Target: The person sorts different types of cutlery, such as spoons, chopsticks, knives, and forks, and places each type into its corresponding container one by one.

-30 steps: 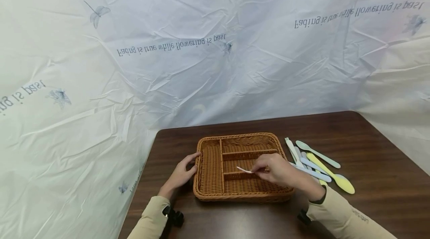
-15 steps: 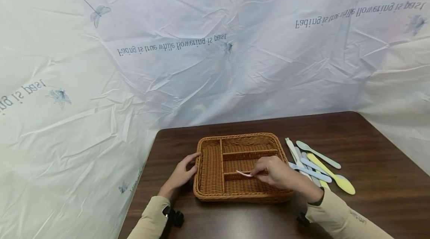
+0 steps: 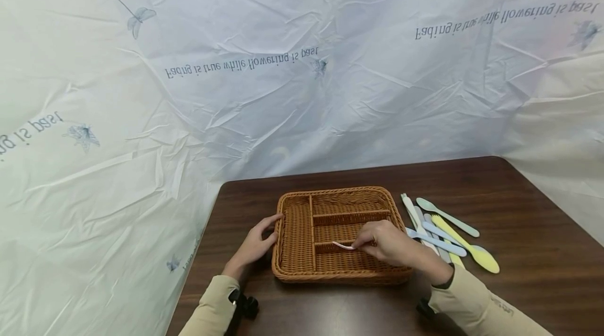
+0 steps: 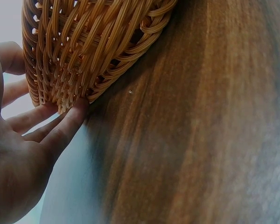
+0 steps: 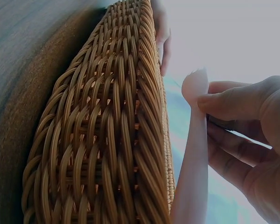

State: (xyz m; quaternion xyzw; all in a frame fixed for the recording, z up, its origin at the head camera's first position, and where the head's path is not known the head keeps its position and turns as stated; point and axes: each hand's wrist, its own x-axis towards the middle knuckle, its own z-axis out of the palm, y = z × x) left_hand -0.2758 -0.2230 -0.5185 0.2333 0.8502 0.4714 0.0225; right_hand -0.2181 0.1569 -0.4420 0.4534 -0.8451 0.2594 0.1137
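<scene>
My right hand [image 3: 384,241] pinches a pale pink fork [image 5: 195,135] between thumb and fingers, close to its pronged end. The fork is held above the brown wicker basket [image 3: 297,231], near its lower divider; in the head view most of it is hidden by the hand. At the basket's left end, my left hand [image 3: 255,241] rests against it, fairly straight fingers [image 4: 67,126] touching the woven side and some reaching the rim. Dividers split the basket into a tall left compartment and several on the right.
Right of the basket lies a loose pile of plastic cutlery: a yellow spoon [image 3: 483,260], a green spoon [image 3: 448,215], a blue handle [image 3: 441,244] and a white piece [image 3: 409,207]. All stand on a dark wooden table [image 3: 321,307] before a pale printed curtain [image 3: 264,105].
My right hand, with the pink fork, has shifted very slightly down toward the near side of the basket. The left hand and the cutlery pile have stayed in place.
</scene>
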